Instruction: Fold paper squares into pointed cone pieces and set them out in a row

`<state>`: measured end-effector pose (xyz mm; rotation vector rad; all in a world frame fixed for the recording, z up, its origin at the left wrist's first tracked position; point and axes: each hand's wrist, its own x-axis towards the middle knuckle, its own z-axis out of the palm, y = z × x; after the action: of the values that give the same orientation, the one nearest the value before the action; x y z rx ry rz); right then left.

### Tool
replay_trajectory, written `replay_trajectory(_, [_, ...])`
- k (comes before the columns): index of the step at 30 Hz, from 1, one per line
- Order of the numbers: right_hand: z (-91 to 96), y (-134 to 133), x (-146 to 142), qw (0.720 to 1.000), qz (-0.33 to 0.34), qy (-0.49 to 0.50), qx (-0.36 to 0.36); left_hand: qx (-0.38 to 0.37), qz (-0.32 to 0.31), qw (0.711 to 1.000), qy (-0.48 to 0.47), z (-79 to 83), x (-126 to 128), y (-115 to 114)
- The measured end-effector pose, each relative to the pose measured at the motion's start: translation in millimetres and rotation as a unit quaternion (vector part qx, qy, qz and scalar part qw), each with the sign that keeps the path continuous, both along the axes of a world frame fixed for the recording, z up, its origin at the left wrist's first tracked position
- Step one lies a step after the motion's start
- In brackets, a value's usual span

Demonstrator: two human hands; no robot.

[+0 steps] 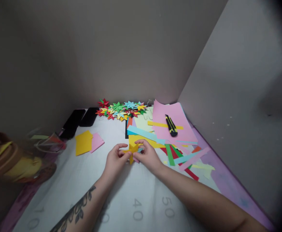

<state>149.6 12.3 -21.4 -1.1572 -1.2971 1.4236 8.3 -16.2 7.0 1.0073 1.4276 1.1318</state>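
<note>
Between my two hands a yellow paper star (132, 149) is held just above the white mat. My left hand (118, 158) pinches its left points between thumb and fingers. On the other side my right hand (149, 157) grips its right points, thumb in front and fingers curled behind. Small bits of pink and light blue paper show beneath and beside the star; whether they belong to it I cannot tell. Just behind the hands lies a yellow sheet (141, 140).
Finished multicoloured paper stars (118, 109) are heaped at the back. A utility knife (171, 125) rests on pink sheets (184, 129). Coloured strips (179, 158) lie at right, yellow squares (83, 143) and two black phones (89, 116) at left. A brown pot-like container (3, 158) stands far left.
</note>
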Motion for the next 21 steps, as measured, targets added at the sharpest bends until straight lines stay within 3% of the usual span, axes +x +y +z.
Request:
replay_trajectory(3, [4.6,-0.9,4.2,0.994,-0.046,-0.053,0.081,0.014,-0.005,0.999,-0.050,0.3,0.9,0.0])
replay_trajectory(5, [7.9,-1.6,10.6,0.968,-0.075,-0.111,0.214,0.002,0.009,0.991,-0.130,1.8,-1.8,1.8])
replay_trajectory(7, [10.5,-2.9,18.0,0.908,-0.052,-0.178,0.376,-0.055,0.015,0.976,-0.208,4.2,-7.1,3.9])
replay_trajectory(9, [11.8,-4.5,23.5,0.837,0.007,-0.234,0.494,-0.131,-0.019,0.957,-0.260,6.4,-13.1,5.4])
replay_trajectory(10, [11.8,-5.3,24.9,0.812,0.041,-0.254,0.524,-0.154,-0.045,0.949,-0.271,7.2,-15.7,5.7])
replay_trajectory(12, [10.6,-6.7,25.1,0.789,0.100,-0.277,0.539,-0.157,-0.077,0.948,-0.266,7.8,-19.4,6.0])
replay_trajectory(14, [7.9,-6.7,23.2,0.790,0.121,-0.283,0.530,-0.139,-0.074,0.955,-0.250,7.1,-20.9,6.6])
replay_trajectory(16, [4.5,-4.6,21.1,0.814,0.086,-0.267,0.508,-0.121,-0.047,0.961,-0.242,6.2,-21.2,7.9])
replay_trajectory(18, [1.7,-0.3,19.6,0.864,0.015,-0.218,0.454,-0.093,-0.011,0.968,-0.232,5.9,-20.8,9.4])
replay_trajectory(21, [1.4,6.9,16.6,0.952,-0.039,-0.083,0.292,-0.031,0.033,0.983,-0.178,6.2,-19.0,9.5])
